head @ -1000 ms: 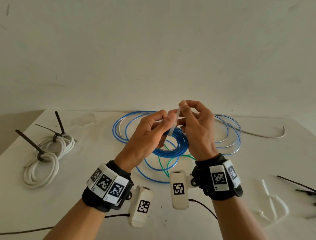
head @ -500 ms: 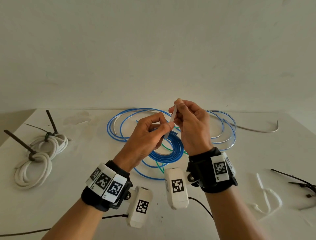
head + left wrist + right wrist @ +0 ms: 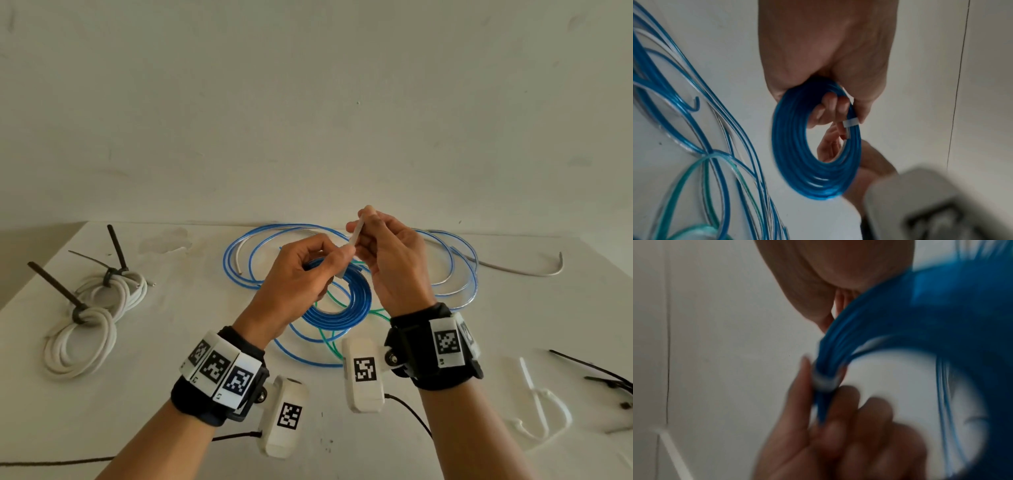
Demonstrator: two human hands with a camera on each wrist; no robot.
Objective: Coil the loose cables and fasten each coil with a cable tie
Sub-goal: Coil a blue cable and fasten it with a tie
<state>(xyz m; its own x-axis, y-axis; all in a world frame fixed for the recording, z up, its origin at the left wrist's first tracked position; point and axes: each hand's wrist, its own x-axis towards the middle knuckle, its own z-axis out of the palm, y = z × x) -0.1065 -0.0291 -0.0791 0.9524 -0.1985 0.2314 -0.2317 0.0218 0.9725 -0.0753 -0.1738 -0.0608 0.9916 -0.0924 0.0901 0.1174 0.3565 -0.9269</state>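
A tight blue cable coil (image 3: pixel 342 303) hangs under my two hands above the table. My left hand (image 3: pixel 337 260) grips the coil (image 3: pixel 813 155), its fingers (image 3: pixel 828 112) curled through the ring. A white cable tie (image 3: pixel 851 122) wraps the coil's strands beside my left thumb. The tie's tail (image 3: pixel 354 236) stands up between the hands, and my right hand (image 3: pixel 359 233) pinches it near the top. The right wrist view is blurred: it shows the white band (image 3: pixel 824 381) round the blue strands (image 3: pixel 890 324) next to my fingers (image 3: pixel 801 394).
Loose blue cables (image 3: pixel 274 236), a green cable (image 3: pixel 327 339) and a grey-white one (image 3: pixel 527 272) sprawl on the white table (image 3: pixel 171 394). A white coil (image 3: pixel 89 318) with two dark ties lies at the left. White ties (image 3: pixel 534 401) and black ties (image 3: pixel 603 373) lie at the right.
Both hands keep their hold on the coil and the tie. They have shifted only slightly, and the tie's tail still points up between them.
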